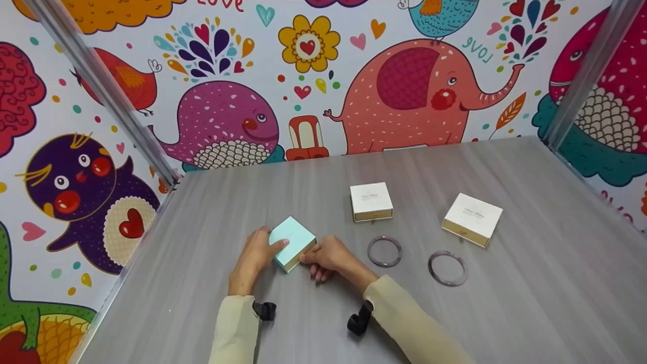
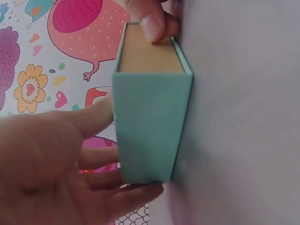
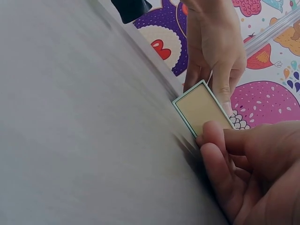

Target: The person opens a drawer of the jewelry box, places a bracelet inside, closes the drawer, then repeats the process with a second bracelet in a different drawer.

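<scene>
A mint-green drawer-style box [image 1: 294,236] with a tan end face [image 2: 150,54] sits on the table in front of the person. The left hand [image 1: 256,254] grips it from the left, thumb on the lid and fingers round the far side, as the left wrist view shows. At the tan end, the right hand [image 1: 331,257] has its thumb and curled forefinger together against the face near its edge. In the right wrist view these fingertips [image 3: 212,132] cover whatever small part they pinch there. The tan face looks level with the mint-green rim.
Two white boxes with tan ends, the nearer white box [image 1: 371,201] and the right-hand white box [image 1: 472,219], stand farther back. Two translucent bangles, one bangle [image 1: 370,251] and a second bangle [image 1: 430,268], lie right of the right hand. Patterned walls [image 1: 313,106] border the grey table [image 1: 212,207].
</scene>
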